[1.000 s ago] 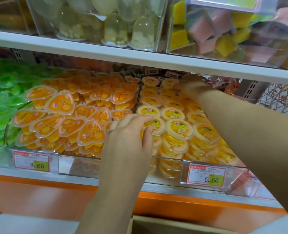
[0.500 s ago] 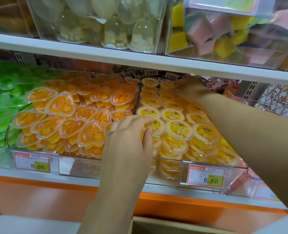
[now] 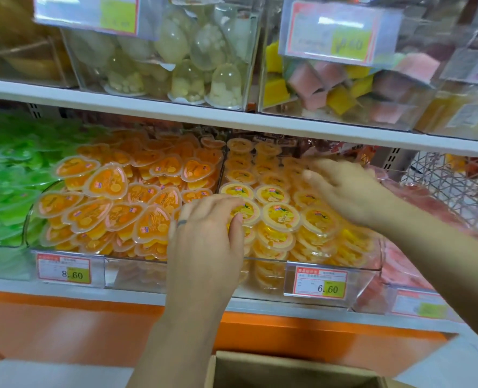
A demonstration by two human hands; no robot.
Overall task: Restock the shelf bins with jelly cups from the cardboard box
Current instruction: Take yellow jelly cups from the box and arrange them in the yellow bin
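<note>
In the middle of the frame the left hand (image 3: 204, 247) reaches up to the clear bin (image 3: 366, 281) which is full of yellow jelly cups (image 3: 281, 217). Its fingers are curled over one round yellow cup (image 3: 250, 212) at the front left of the pile, with the thumb against the rim, so it grasps this cup. A dark ring (image 3: 181, 222) is on one finger of this hand. The right hand (image 3: 347, 189) is at the centre right, deeper in the same bin. Its fingers are stretched and spread over the cups at the back, and it holds nothing. It is blurred, so I cannot tell if it touches them. A price tag with 6.60 (image 3: 320, 281) is fixed on the front wall of this bin. Just beside, on the left, lie heart-shaped orange cups (image 3: 107, 180) above a tag with 8.60 (image 3: 64, 271), and at the far left are green cups (image 3: 11, 175). The cardboard box (image 3: 288, 368) is at the bottom edge of the frame, below the hands, with its top open. Above the white shelf board (image 3: 260, 124), in the upper part, stand clear dome jellies (image 3: 223, 82) and pink and yellow blocks (image 3: 327, 79).
</note>
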